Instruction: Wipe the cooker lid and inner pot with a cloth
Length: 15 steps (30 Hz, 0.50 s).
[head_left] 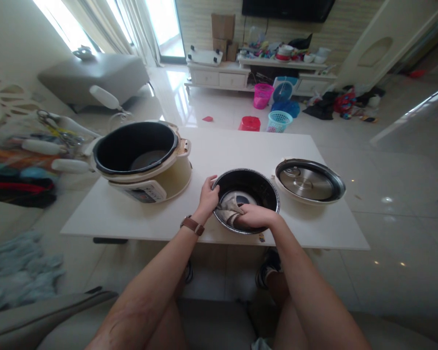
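A dark inner pot (264,189) stands upright near the front edge of the white table (219,150). My left hand (207,198) grips the pot's left rim, thumb over the edge. Inside the pot, my right hand (253,215) is closed on a greyish cloth (229,208) that lies against the inner left wall and bottom. The cream pressure cooker body (177,180), with its dark inside showing, sits to the left. On the right a round lid (306,184) lies with its metal inner side up.
A small sticker (262,237) is at the table's front edge. Beyond the table, a red bin (250,123), a light blue basket (279,120) and a pink basket (263,96) stand on the floor. White fan-like blades (73,166) reach close to the cooker's left side.
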Each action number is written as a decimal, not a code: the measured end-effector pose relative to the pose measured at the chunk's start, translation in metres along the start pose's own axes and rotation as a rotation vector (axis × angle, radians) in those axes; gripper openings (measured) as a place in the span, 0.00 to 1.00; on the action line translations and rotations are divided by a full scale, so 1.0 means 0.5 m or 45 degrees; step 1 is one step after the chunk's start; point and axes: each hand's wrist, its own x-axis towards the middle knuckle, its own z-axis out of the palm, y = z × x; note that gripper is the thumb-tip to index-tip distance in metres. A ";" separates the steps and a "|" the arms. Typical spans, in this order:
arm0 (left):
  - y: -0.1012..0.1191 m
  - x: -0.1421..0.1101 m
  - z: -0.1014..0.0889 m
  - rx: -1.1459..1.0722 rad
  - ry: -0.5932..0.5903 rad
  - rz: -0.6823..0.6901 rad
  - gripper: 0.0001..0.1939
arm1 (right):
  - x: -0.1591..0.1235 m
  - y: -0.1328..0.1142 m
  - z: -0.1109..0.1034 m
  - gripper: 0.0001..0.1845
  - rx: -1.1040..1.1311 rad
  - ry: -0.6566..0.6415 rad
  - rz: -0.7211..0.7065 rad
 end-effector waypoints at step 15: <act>-0.015 -0.027 -0.007 -0.172 0.129 -0.186 0.24 | -0.039 0.025 -0.043 0.23 -0.053 0.672 0.173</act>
